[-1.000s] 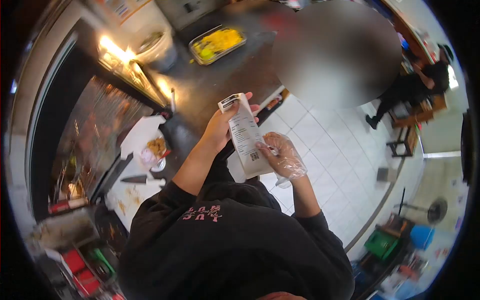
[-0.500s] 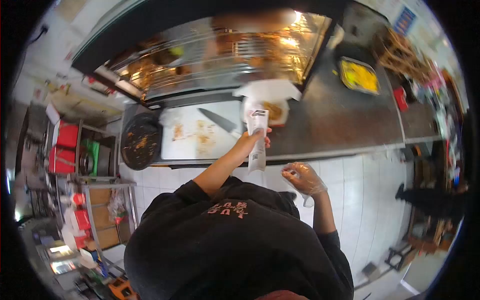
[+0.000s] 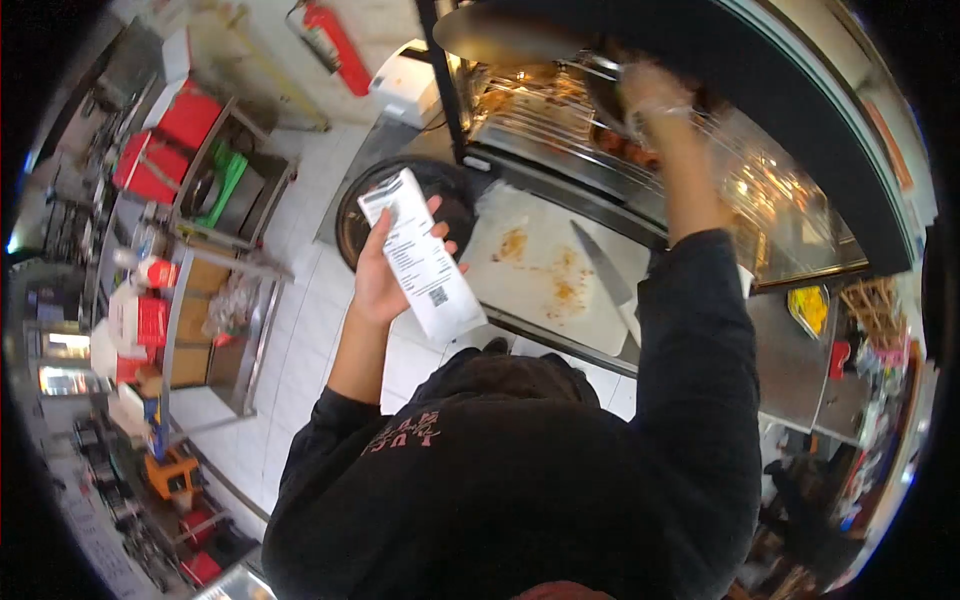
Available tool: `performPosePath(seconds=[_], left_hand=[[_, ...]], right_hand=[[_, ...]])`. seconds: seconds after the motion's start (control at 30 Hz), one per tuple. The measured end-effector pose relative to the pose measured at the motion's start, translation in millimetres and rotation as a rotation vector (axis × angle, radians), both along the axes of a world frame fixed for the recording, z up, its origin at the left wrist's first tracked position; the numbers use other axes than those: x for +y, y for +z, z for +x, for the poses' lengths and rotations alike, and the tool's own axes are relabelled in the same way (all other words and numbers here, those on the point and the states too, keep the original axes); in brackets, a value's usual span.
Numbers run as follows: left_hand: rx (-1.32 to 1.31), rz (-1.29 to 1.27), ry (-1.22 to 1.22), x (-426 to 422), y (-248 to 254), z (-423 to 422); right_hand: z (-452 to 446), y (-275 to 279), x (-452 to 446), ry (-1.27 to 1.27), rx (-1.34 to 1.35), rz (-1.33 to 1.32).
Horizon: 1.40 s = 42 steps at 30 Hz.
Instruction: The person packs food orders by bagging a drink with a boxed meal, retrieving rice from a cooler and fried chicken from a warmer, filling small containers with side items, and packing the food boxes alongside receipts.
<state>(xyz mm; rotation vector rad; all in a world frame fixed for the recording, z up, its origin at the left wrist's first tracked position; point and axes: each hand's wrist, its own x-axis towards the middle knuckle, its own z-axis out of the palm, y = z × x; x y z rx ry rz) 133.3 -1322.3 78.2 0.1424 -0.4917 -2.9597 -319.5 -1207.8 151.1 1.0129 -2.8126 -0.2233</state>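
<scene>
A long printed receipt [image 3: 428, 268] is in my left hand [image 3: 382, 275], with the thumb on its front and the fingertips showing along its right edge. My right hand [image 3: 655, 95], in a clear plastic glove, is raised at the lit display case [image 3: 560, 125], and its fingers are blurred. Below the case lies a white cutting board [image 3: 530, 250] with brown stains. A large knife [image 3: 600, 262] rests on the board's right part. Beside the board at the left stands a round black pan [image 3: 350, 225].
A metal shelf unit [image 3: 265, 345] and red boxes [image 3: 150, 165] stand at the left. A red fire extinguisher [image 3: 335, 48] hangs at the top. A tray of yellow food [image 3: 808, 311] sits on the counter [image 3: 785, 362] at the right.
The view has turned to the left side of the counter. My right hand has moved from low beside the receipt up to the display case. My left hand still holds the receipt.
</scene>
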Motion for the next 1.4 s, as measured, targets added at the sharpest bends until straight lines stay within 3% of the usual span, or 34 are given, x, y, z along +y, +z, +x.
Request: performPosePath(seconds=[0.1, 0.17, 0.2, 0.33, 0.6, 0.73, 0.8, 0.83, 0.9, 0.93, 1.0, 1.03, 1.07, 1.13, 1.3, 1.37, 1.4], left_hand=[[0.014, -0.022, 0.022, -4, 7, 7], [-0.009, -0.007, -0.002, -5, 6, 4], [-0.027, 0.016, -0.037, -9, 4, 6], [-0.151, -0.062, -0.172, -24, -13, 7], [-0.212, -0.069, -0.398, -7, -24, -45], [-0.153, -0.113, -0.471, 9, -27, -65], [-0.159, -0.082, -0.497, 16, -24, -70], [-0.178, -0.113, -0.507, 19, -27, -72], [-0.235, -0.184, -0.515, 27, -27, -74], [-0.234, -0.191, -0.515, 29, -29, -75], [-0.296, -0.185, -0.527, 32, -38, -77], [-0.296, -0.195, -0.532, 33, -41, -78], [-0.29, -0.195, -0.523, 35, -46, -78], [-0.283, -0.196, -0.523, 45, -49, -85], [-0.37, -0.189, -0.464, 68, -59, -109], [-0.386, -0.183, -0.448, 84, -59, -121], [-0.391, -0.189, -0.447, 93, -58, -128]], right_hand=[[-38, -17, -24, 0.265, 0.407, -0.284], [-39, -4, -7, 0.201, -0.209, -0.798], [-35, 0, 2, 0.156, -0.219, -0.823], [-16, 16, 17, 0.056, 0.003, -0.499], [3, 33, 33, 0.059, 0.152, -0.232], [33, 58, 28, -0.005, 0.104, -0.101], [25, 45, 29, -0.046, 0.241, 0.149], [20, 38, 30, -0.047, 0.245, 0.146], [20, 30, 27, 0.001, 0.361, -0.525], [17, 31, 27, -0.001, 0.364, -0.531], [17, 36, 29, -0.001, 0.12, -0.222], [53, 53, 28, -0.01, 0.135, -0.398], [53, 41, 29, 0.05, 0.265, -0.299], [63, 25, 62, 0.28, 0.22, -0.356], [103, -26, 166, 0.533, 0.357, -0.443], [92, -51, 217, 0.573, 0.157, -0.535], [93, -52, 245, 0.284, -0.231, -0.523]])
